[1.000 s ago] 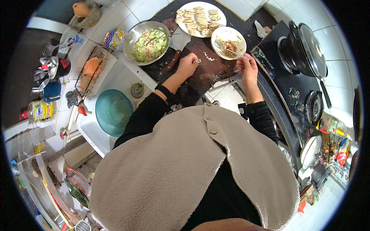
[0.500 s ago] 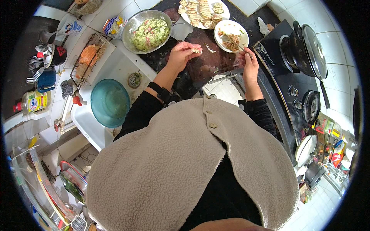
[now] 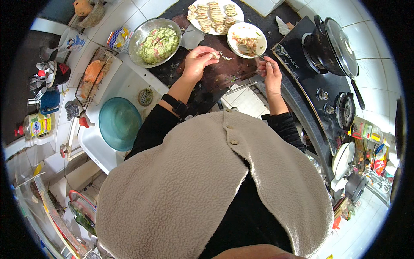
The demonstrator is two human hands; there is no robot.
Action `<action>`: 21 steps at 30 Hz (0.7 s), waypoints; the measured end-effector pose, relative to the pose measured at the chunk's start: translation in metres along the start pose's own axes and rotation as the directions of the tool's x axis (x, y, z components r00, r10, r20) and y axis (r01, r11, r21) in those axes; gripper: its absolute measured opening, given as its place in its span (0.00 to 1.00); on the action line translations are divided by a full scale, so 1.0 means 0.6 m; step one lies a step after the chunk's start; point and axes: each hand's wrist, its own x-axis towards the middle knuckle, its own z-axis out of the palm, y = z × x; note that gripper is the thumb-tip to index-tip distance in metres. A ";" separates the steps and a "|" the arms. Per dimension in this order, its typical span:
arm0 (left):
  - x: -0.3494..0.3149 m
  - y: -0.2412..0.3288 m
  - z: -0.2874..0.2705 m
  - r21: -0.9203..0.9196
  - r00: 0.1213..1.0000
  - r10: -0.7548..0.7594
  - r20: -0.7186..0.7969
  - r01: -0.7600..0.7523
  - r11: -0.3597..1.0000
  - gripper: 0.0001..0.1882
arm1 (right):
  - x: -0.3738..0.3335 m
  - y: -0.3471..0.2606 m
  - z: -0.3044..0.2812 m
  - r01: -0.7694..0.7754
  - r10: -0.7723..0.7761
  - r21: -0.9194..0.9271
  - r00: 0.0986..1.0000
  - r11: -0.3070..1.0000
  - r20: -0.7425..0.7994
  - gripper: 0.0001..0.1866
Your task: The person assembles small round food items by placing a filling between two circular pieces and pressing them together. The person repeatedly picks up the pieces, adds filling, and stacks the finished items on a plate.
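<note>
My left hand (image 3: 199,63) is raised over the dark counter, fingertips pinching a small pale slice (image 3: 214,55) that looks like lotus root. In my right hand (image 3: 271,75) is a metal spoon (image 3: 260,56), its front end at the near rim of a white bowl (image 3: 264,44). Reddish-brown minced filling (image 3: 246,42) with green bits lies in that bowl. Just behind it, a white plate (image 3: 238,16) carries rows of stuffed lotus root slices (image 3: 214,17). Beyond my left hand stands a steel bowl (image 3: 134,38) of chopped green mixture (image 3: 158,45) with a utensil in it.
On the left, a white sink (image 3: 92,144) holds a teal basin (image 3: 120,123). A wire rack (image 3: 82,93) with an orange sponge-like block sits beside it. To the right is a black gas stove (image 3: 297,56) with a lidded pot (image 3: 340,47), its handle pointing toward me. White scraps (image 3: 225,56) dot the counter.
The spoon has drawn back from the filling toward the bowl's near rim, and my right hand has moved slightly nearer. My left hand keeps its pinch. The whole view has shifted a little.
</note>
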 end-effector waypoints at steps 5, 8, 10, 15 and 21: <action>0.005 -0.028 0.004 0.135 0.963 -0.154 -0.220 0.186 0.973 0.10 | 0.013 -0.003 0.008 0.120 -0.114 -0.130 0.992 0.984 0.052 0.09; 0.008 -0.039 -0.001 0.244 0.953 -0.130 -0.274 0.199 0.949 0.08 | 0.024 -0.001 0.015 0.128 -0.116 -0.187 0.990 0.974 0.076 0.09; 0.009 -0.041 -0.008 0.415 0.937 -0.067 -0.342 0.215 0.884 0.07 | 0.026 -0.003 0.015 0.112 -0.104 -0.182 0.993 0.977 0.053 0.09; -0.017 -0.019 -0.037 0.993 0.933 0.349 0.089 -0.112 0.048 0.04 | 0.022 -0.029 -0.005 0.166 -0.169 -0.073 0.984 0.983 -0.046 0.09; -0.057 -0.014 -0.058 0.991 0.953 0.278 0.119 -0.096 -0.096 0.03 | 0.034 -0.051 -0.008 0.215 -0.243 -0.270 0.967 0.939 -0.074 0.10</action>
